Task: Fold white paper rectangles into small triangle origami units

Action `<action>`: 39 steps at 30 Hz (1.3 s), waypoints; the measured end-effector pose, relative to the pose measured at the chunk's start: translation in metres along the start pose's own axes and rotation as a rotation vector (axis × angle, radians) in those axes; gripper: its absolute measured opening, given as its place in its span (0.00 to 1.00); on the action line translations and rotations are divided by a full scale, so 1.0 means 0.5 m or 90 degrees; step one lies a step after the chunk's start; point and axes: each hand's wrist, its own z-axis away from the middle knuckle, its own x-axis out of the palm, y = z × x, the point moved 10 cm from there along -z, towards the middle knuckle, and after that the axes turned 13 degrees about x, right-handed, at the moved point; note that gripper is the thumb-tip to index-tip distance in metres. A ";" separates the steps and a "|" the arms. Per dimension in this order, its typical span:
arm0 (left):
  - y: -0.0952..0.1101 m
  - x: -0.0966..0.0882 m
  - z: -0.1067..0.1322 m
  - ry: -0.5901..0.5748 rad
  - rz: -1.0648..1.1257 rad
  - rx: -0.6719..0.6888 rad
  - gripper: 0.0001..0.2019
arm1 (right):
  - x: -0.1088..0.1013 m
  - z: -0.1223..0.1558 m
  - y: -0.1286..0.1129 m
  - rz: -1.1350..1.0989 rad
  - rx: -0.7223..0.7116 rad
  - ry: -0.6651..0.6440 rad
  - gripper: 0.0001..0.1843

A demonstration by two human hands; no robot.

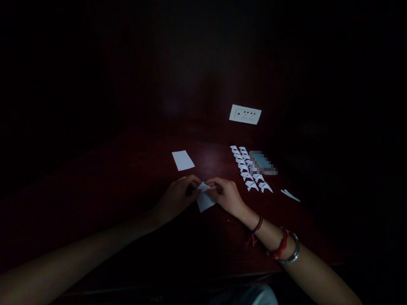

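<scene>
A partly folded sheet of white paper [206,203] lies between my hands, its top narrowed toward a point and its lower end wider. My left hand [182,191] pinches its upper left edge between thumb and fingers. On the opposite edge, my right hand [225,194] also pinches the paper, thumb and fingertips close to the top. The fingers cover part of the folds. Beyond my left hand a flat white sheet [183,160] rests on the table. To the right of my right hand, several small folded paper pieces [244,174] lie in two rows.
The dark red table [133,169] runs back to a wall with a white power socket [245,114]. A pixelated flat object [263,162] lies beside the folded rows. Thin white paper strips [290,195] are farther right. The surroundings are very dark.
</scene>
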 end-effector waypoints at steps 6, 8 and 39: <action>0.017 -0.023 -0.004 0.045 -0.079 0.054 0.06 | -0.017 0.011 -0.041 0.044 -0.064 0.038 0.08; 0.021 -0.030 -0.005 0.057 -0.108 0.065 0.05 | -0.017 0.011 -0.040 0.034 -0.061 0.042 0.08; 0.011 0.009 0.000 0.011 -0.052 0.082 0.05 | 0.008 0.002 -0.014 0.064 -0.020 0.003 0.04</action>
